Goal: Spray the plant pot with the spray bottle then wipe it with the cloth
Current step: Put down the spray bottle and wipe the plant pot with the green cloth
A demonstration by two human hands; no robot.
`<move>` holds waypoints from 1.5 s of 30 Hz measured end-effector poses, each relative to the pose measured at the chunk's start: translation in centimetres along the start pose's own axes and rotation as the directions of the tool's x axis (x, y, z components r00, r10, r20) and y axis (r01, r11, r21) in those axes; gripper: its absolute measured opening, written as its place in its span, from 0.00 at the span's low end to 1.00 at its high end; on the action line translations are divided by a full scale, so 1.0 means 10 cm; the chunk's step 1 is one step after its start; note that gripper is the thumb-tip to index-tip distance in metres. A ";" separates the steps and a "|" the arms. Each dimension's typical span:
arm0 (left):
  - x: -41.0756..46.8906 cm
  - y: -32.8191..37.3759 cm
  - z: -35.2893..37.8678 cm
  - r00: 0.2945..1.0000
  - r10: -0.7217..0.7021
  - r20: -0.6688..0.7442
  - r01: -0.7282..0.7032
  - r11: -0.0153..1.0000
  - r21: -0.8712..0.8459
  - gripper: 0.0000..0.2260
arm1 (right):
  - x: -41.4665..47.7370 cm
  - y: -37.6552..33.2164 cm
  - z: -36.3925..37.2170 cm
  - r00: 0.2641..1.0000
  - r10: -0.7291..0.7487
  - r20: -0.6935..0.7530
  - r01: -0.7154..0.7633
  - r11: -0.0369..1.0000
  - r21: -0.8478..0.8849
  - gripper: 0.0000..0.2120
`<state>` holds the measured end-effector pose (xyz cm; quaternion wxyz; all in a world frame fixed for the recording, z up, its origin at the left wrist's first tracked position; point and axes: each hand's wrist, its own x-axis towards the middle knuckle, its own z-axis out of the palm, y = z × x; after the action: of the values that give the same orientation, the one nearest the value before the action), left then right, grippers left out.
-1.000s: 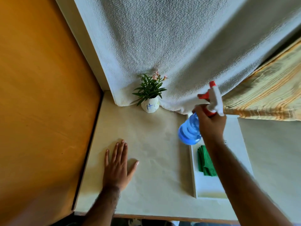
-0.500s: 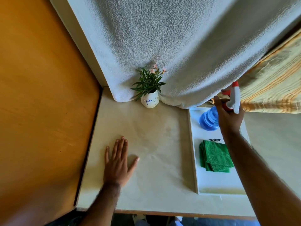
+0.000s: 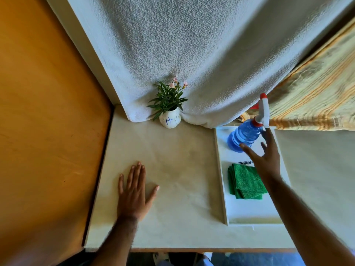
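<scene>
Right hand [image 3: 266, 160] hovers with its grip spread wide, fingers splayed just beside the blue spray bottle [image 3: 245, 136] standing on the white tray [image 3: 247, 215]. Left hand [image 3: 133, 192] lies flat, fingers spread, palm down on the desk [image 3: 182, 169].

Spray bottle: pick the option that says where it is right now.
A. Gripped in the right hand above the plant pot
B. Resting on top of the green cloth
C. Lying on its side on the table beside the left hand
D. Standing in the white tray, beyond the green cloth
D. The spray bottle stands at the far end of the white tray, beyond the green cloth, with the right hand open beside it rather than gripping it.
</scene>
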<state>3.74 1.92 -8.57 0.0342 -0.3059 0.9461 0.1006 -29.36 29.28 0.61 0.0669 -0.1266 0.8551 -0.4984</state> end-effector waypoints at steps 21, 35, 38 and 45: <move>-0.02 0.02 0.02 0.998 0.005 -0.070 -0.006 1.000 -0.018 0.40 | -0.93 0.64 -0.16 0.860 -0.251 0.444 0.490 0.645 -0.586 0.36; -0.01 0.01 -0.02 0.998 0.007 -0.059 -0.007 1.000 -0.004 0.40 | -0.84 -0.54 0.83 0.563 -0.625 0.541 0.814 0.532 -0.233 0.21; 0.00 0.00 0.00 0.999 0.013 -0.050 -0.012 1.000 0.010 0.41 | -0.56 -0.79 1.29 0.432 -0.700 0.569 0.896 0.401 -0.188 0.20; -0.01 0.00 0.05 0.996 0.014 -0.085 -0.012 1.000 0.028 0.42 | 0.06 -1.04 1.84 0.214 -0.734 0.645 0.977 0.147 -0.157 0.20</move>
<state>3.82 2.03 -9.05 -0.0025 -0.3031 0.9500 0.0749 -23.96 8.86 0.54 -0.0970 -0.7215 0.6727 -0.1325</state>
